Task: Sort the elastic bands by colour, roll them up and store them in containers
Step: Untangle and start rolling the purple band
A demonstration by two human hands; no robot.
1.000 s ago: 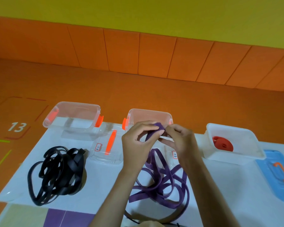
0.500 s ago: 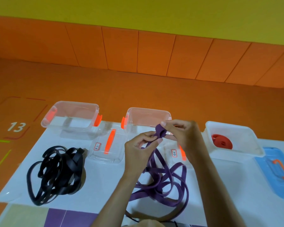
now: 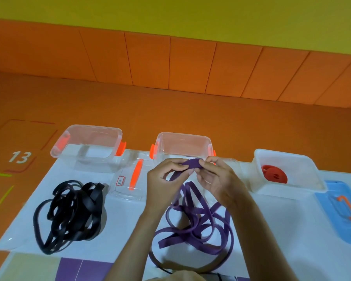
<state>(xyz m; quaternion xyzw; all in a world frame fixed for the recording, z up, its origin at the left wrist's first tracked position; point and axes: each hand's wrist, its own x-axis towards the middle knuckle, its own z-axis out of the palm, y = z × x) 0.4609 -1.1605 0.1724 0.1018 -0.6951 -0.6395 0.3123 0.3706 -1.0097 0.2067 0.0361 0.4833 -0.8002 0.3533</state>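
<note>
Opened out the folded purple band (image 3: 190, 164) end.
Raised left hand (image 3: 162, 180) level with right hand (image 3: 218, 179); pulled the pinched stretch flat and level between both, no longer bunched upright.

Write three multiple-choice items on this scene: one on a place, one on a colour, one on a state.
1. Where does the red roll lie?
A. on the floor
B. in the white container
C. on a blue lid

2. What colour is the band pinched by the left hand and the right hand?
A. purple
B. black
C. green

3. The left clear container is:
A. shut under its lid
B. tipped on its side
C. upright with its lid off

Key:
1 B: the roll sits inside the white container's walls.
2 A: a purple strip spans the fingertips of both hands.
3 C: its rim is uncovered and faces up.
</note>
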